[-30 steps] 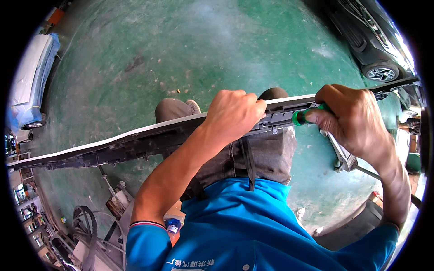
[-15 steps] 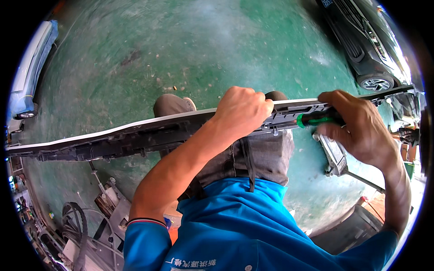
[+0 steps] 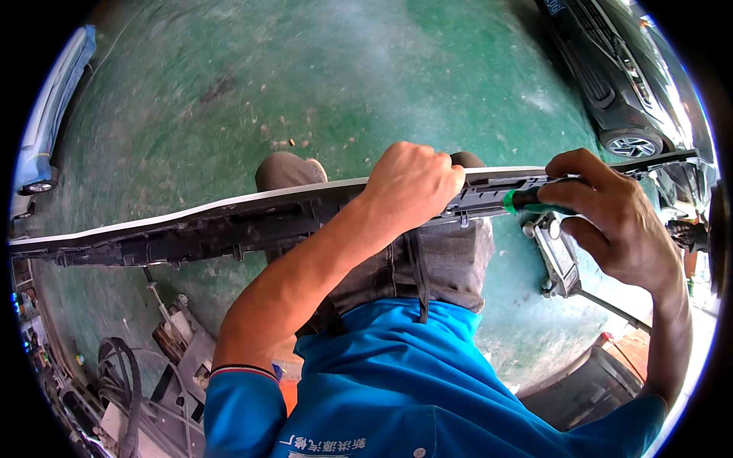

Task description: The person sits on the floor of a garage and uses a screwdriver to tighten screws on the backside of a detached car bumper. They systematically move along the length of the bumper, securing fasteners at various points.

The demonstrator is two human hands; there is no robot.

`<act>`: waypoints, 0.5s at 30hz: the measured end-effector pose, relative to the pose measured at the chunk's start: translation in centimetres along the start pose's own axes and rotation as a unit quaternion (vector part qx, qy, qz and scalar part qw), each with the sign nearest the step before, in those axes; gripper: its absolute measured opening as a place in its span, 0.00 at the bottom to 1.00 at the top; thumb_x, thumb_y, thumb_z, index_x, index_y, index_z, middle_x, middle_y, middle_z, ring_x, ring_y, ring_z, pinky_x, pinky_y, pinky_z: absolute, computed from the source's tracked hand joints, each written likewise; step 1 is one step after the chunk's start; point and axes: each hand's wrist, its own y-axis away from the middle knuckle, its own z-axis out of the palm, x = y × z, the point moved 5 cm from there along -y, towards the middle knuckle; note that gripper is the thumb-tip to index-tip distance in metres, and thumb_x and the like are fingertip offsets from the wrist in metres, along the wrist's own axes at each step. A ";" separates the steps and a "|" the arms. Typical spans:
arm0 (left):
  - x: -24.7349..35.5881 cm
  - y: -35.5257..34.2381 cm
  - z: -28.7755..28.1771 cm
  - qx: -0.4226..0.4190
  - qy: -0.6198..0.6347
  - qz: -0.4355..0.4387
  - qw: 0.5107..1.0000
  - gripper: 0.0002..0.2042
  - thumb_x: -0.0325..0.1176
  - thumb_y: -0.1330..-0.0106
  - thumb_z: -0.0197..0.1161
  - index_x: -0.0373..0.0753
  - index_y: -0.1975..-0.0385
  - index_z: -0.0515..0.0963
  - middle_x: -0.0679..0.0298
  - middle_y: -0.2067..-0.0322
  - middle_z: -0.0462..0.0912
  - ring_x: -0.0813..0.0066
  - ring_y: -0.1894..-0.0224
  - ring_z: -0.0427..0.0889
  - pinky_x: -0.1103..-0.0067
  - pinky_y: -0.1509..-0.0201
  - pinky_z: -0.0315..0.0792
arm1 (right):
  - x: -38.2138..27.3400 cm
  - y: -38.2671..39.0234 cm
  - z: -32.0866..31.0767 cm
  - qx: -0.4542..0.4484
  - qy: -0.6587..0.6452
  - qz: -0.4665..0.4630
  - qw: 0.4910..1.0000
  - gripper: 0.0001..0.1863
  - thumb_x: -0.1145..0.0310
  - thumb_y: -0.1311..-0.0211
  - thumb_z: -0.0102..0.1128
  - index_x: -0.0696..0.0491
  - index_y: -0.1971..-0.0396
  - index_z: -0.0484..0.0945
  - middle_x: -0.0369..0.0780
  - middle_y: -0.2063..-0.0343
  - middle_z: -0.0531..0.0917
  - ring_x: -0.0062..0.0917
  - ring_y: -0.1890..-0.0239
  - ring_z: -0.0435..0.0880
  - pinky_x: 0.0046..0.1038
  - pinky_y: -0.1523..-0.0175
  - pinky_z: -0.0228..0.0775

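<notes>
A long black plastic trim strip (image 3: 175, 246) with a white upper edge stretches across my lap, its underside showing ribs and clips. My left hand (image 3: 412, 183) is closed over the strip near its middle, knuckles up. Farther right, a green and black screwdriver handle (image 3: 527, 201) lies along the strip. My right hand (image 3: 615, 217) has curled fingers loosely over that handle, with the thumb lower and away from it. The screwdriver's blade is not clearly visible.
A dark car (image 3: 626, 107) is at the upper right, a vehicle under blue covering (image 3: 53, 114) at far left. A floor jack (image 3: 559, 263) lies right of my legs on the green floor (image 3: 214, 130). Hoses (image 3: 122, 366) and metal equipment fill the lower left.
The strip's left end has risen slightly in view. My right hand has loosened round the screwdriver, its thumb moving down and away from the handle. My left hand keeps its hold, slightly higher.
</notes>
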 end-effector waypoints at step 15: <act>1.1 0.5 -0.5 0.017 0.004 0.002 1.000 0.07 0.36 0.41 0.68 0.44 0.77 0.78 0.66 0.81 0.78 0.68 0.74 0.85 0.71 0.75 0.76 | -0.5 -0.6 0.0 -0.017 0.094 -0.059 0.994 0.18 0.67 0.45 0.73 0.60 0.58 0.80 0.45 0.62 0.80 0.36 0.71 0.83 0.38 0.68 0.74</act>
